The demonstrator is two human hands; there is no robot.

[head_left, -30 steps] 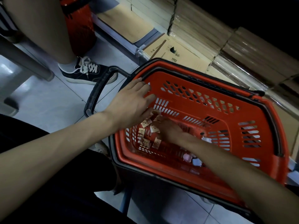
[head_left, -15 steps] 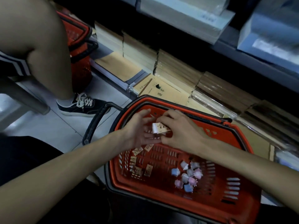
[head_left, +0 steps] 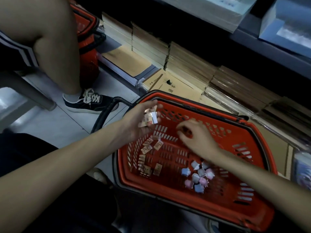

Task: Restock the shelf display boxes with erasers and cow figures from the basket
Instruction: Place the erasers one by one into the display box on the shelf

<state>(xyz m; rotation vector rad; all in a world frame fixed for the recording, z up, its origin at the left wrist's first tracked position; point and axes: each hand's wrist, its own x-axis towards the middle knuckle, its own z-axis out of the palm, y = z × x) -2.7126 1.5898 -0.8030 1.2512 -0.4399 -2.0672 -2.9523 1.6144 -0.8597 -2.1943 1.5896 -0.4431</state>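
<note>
A red plastic basket (head_left: 262,148) sits on the floor in front of me. Several small tan wrapped erasers (head_left: 152,145) lie in its left part. A cluster of pink, blue and white cow figures (head_left: 199,178) lies near its middle. My left hand (head_left: 139,121) hovers over the basket's left rim, palm up, holding several erasers (head_left: 149,117). My right hand (head_left: 196,138) is inside the basket to the right of the left hand, fingers curled; whether it holds anything is hidden.
Another person's bare leg (head_left: 55,47) and dark sneaker (head_left: 87,102) stand at the left, with a second red basket (head_left: 87,41) behind. A low shelf with stacked brown notebooks (head_left: 185,68) runs behind my basket. White and blue boxes (head_left: 284,29) sit on the shelf above.
My hands rose from the basket floor and met over the rim around an eraser. Now they have parted: the left keeps the erasers, the right has dropped back into the basket.
</note>
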